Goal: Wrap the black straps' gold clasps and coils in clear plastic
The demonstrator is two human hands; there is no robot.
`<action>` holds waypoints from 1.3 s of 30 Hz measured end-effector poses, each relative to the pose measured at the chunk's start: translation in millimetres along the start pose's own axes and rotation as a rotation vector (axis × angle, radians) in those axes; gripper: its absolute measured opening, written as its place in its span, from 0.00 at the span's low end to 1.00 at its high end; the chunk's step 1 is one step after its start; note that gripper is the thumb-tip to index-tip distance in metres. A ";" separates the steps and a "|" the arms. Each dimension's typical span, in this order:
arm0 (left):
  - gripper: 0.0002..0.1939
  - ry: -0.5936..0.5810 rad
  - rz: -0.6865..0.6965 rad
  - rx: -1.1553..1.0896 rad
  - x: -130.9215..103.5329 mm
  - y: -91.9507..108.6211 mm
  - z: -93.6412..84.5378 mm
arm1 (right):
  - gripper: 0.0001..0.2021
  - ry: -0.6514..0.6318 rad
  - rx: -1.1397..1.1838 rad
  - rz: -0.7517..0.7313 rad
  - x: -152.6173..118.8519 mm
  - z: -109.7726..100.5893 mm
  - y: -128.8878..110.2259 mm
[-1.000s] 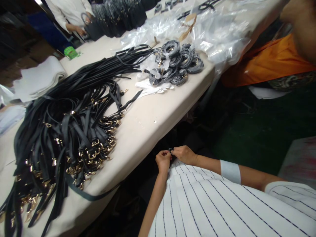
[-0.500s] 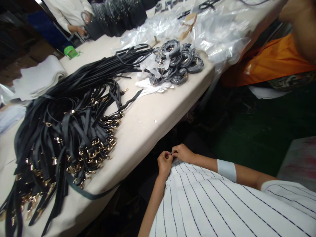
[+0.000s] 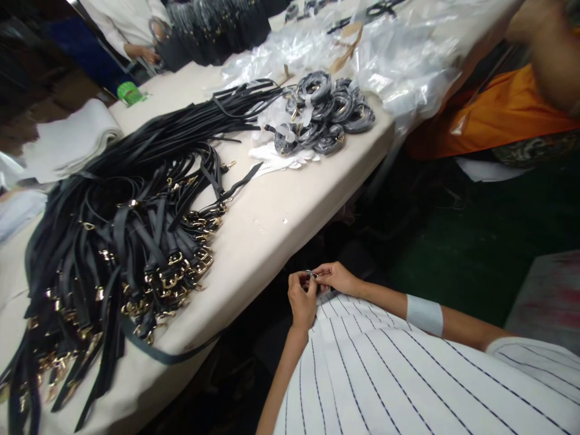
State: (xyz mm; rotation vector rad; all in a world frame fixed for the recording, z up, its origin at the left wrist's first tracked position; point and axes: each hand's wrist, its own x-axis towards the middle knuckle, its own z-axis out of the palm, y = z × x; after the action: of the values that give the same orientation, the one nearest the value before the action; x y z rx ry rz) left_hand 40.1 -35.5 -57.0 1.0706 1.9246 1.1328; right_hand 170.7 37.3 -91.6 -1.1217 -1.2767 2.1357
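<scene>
My left hand (image 3: 301,300) and my right hand (image 3: 338,278) meet above my lap, just off the table's near edge. The fingers of both are closed around a small dark thing with a pale shine (image 3: 310,274). Fingers cover most of it, so its kind cannot be made out. On the table beyond lies a big heap of black straps (image 3: 149,223) with gold buckles and clasps. Farther along sits a pile of coiled black straps (image 3: 333,112) in clear wrap, with white tags (image 3: 285,158) beside it.
The cloth-covered table (image 3: 258,254) runs diagonally. Clear plastic bags (image 3: 408,66), scissors (image 3: 380,9), a green roll (image 3: 130,94) and folded white sheets (image 3: 75,136) lie on it. A person in white (image 3: 122,24) stands behind black bags (image 3: 217,30). Orange cloth (image 3: 502,115) is at right.
My hands have turned slightly, and more of the dark shiny thing shows between the fingers. My right forearm has shifted a little to the right.
</scene>
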 end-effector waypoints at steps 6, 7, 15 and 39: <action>0.15 0.034 -0.125 -0.141 1.5 -4.2 7.1 | 0.19 0.089 0.053 -0.054 -1.7 6.5 -6.1; 0.15 0.051 -0.120 -0.140 1.7 -2.1 7.1 | 0.18 0.097 0.058 -0.067 -2.7 8.1 -9.1; 0.12 0.245 -0.027 0.011 5.5 6.3 -0.1 | 0.22 0.015 0.049 -0.135 -12.3 18.3 -29.3; 0.07 0.121 0.033 0.079 8.0 5.4 0.9 | 0.06 0.139 0.195 0.243 6.8 28.3 -20.3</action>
State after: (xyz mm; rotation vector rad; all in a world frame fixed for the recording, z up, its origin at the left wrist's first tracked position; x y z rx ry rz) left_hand 39.0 -26.6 -53.5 1.1014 2.0678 1.1722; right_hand 142.9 36.9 -69.7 -1.3703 -0.8876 2.2500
